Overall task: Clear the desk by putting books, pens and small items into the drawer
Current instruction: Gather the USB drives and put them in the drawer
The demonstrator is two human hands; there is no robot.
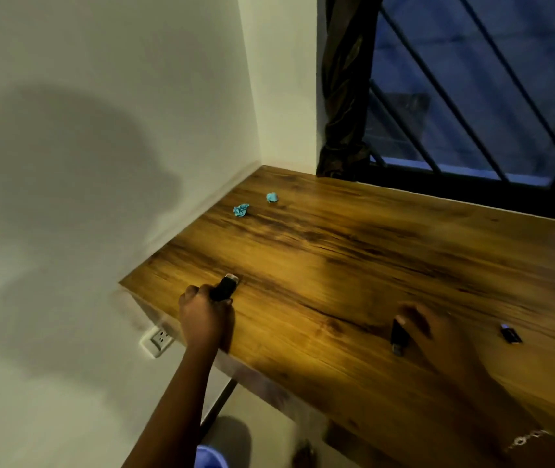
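Presently, a small dark stick with a pale, shiny cap is held in the left grip, whose fingers are curled tight around its lower half. It is tilted up off the wooden surface at about 8 o'clock, close to the near-left corner. A second dark stick, slim with a metal plug at its near end, is seen lying flat at about 5 o'clock. The right grip is laid beside and partly over it, thumb tip touching its far end. Whether that stick is pinched or only touched cannot be told, as the hand is blurred. A third small dark item, lit bluish at its far end, lies just to the right at 4 o'clock, apart from the hand. Two crumpled blue scraps are found near each other at 11 o'clock, close to the wall. A wall socket is set below the surface's left edge, and a barred window with a dark curtain is seen at 1 o'clock.
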